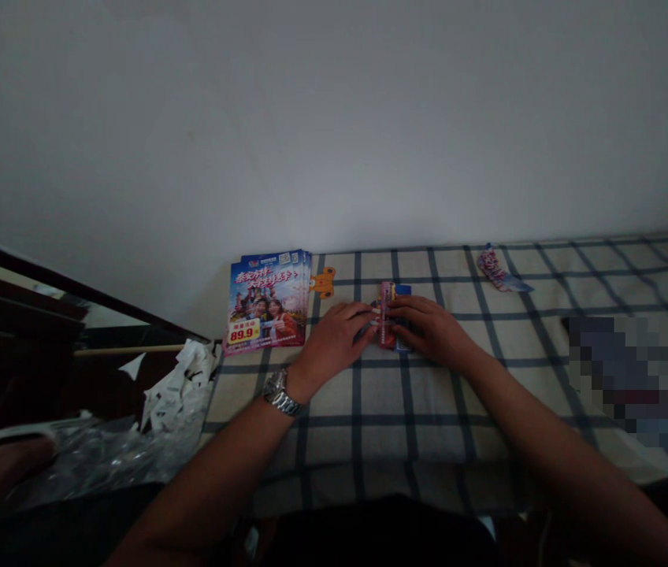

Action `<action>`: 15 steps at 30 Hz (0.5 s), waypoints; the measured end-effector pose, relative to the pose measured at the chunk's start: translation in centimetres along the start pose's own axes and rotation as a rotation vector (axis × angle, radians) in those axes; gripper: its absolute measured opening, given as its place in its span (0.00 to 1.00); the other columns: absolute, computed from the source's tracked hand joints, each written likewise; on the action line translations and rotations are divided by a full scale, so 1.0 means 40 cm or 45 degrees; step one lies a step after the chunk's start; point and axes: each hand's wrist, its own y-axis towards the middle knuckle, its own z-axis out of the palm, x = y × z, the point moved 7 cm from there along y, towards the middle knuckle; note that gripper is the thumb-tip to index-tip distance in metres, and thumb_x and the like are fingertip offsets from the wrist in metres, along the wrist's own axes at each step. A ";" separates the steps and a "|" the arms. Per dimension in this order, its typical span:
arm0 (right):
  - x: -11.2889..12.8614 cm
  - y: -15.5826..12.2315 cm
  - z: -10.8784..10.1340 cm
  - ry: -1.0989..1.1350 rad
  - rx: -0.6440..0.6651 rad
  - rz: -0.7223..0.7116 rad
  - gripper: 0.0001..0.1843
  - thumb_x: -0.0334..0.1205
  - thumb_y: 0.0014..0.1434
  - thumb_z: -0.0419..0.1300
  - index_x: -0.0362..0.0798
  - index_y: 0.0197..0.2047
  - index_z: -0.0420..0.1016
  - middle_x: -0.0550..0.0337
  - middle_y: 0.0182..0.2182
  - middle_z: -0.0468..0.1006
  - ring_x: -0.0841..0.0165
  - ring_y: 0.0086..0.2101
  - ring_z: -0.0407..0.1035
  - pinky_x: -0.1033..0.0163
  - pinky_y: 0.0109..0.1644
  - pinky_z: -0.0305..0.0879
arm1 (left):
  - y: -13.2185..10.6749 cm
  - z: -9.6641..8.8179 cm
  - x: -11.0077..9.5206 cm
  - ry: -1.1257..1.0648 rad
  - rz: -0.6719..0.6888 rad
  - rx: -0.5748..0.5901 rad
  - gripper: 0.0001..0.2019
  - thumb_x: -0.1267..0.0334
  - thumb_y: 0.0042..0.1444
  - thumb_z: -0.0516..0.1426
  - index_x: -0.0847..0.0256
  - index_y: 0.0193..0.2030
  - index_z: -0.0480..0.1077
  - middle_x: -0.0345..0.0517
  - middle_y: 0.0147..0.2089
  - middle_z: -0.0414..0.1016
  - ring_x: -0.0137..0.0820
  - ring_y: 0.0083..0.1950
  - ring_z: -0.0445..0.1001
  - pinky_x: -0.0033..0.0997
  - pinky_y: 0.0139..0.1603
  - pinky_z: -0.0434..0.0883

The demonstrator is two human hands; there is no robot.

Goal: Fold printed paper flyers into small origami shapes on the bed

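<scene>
A small folded flyer (386, 339), pink and blue with printing on it, lies on the checked cloth (346, 394) between my two hands. My left hand (339, 337), with a metal watch on its wrist, has its fingers bent together at the flyer's left edge. From the other side, my right hand (437, 331) grips the flyer with thumb and fingers, covering part of it. Left of my hands is a stack of flyers (269, 303) showing a castle, people and a large 89.9. Farther right, near the wall, rests a crumpled or folded flyer piece (492, 268).
A white wall (334, 118) rises behind the cloth. An orange bear figure (323, 282) shows beside the stack. Torn white paper (177, 386) and clear plastic (115, 457) lie low on the left, near a foot. A blurred-out object (629, 378) is at right.
</scene>
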 end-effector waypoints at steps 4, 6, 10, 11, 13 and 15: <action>0.001 -0.001 -0.002 -0.005 -0.019 -0.010 0.15 0.42 0.70 0.62 0.54 0.58 0.78 0.50 0.57 0.81 0.54 0.61 0.72 0.40 0.66 0.70 | -0.001 0.001 -0.002 -0.005 0.011 0.009 0.12 0.61 0.73 0.55 0.58 0.57 0.75 0.48 0.58 0.77 0.39 0.59 0.74 0.47 0.63 0.74; -0.001 -0.002 0.000 -0.017 -0.021 -0.012 0.14 0.43 0.70 0.62 0.54 0.57 0.79 0.49 0.57 0.80 0.54 0.61 0.72 0.41 0.65 0.71 | -0.001 0.001 -0.005 -0.002 0.013 0.014 0.12 0.61 0.73 0.55 0.58 0.57 0.75 0.48 0.58 0.77 0.39 0.58 0.74 0.47 0.62 0.74; -0.005 -0.006 0.007 -0.036 -0.013 -0.031 0.15 0.43 0.70 0.62 0.52 0.58 0.78 0.48 0.57 0.80 0.54 0.61 0.72 0.42 0.65 0.71 | 0.001 0.000 -0.010 0.005 0.025 0.010 0.12 0.61 0.72 0.55 0.58 0.57 0.75 0.49 0.57 0.77 0.40 0.58 0.74 0.47 0.62 0.74; -0.006 -0.007 0.008 -0.043 -0.013 -0.032 0.16 0.43 0.70 0.62 0.52 0.58 0.78 0.48 0.58 0.80 0.53 0.61 0.72 0.42 0.65 0.71 | 0.002 0.001 -0.010 0.010 0.026 0.011 0.12 0.61 0.72 0.55 0.58 0.57 0.75 0.49 0.57 0.76 0.40 0.58 0.74 0.47 0.62 0.74; -0.008 -0.009 0.009 -0.056 -0.011 -0.026 0.16 0.44 0.70 0.62 0.52 0.58 0.78 0.48 0.58 0.79 0.53 0.60 0.72 0.42 0.65 0.71 | 0.002 0.002 -0.010 0.018 0.023 0.016 0.13 0.61 0.72 0.55 0.59 0.58 0.75 0.49 0.57 0.76 0.40 0.58 0.74 0.47 0.62 0.74; -0.009 -0.010 0.009 -0.064 -0.014 -0.018 0.16 0.43 0.70 0.62 0.52 0.58 0.79 0.48 0.59 0.79 0.53 0.60 0.72 0.42 0.64 0.71 | 0.001 0.002 -0.009 0.024 0.021 0.020 0.13 0.60 0.72 0.55 0.59 0.58 0.74 0.49 0.58 0.76 0.40 0.58 0.73 0.47 0.62 0.74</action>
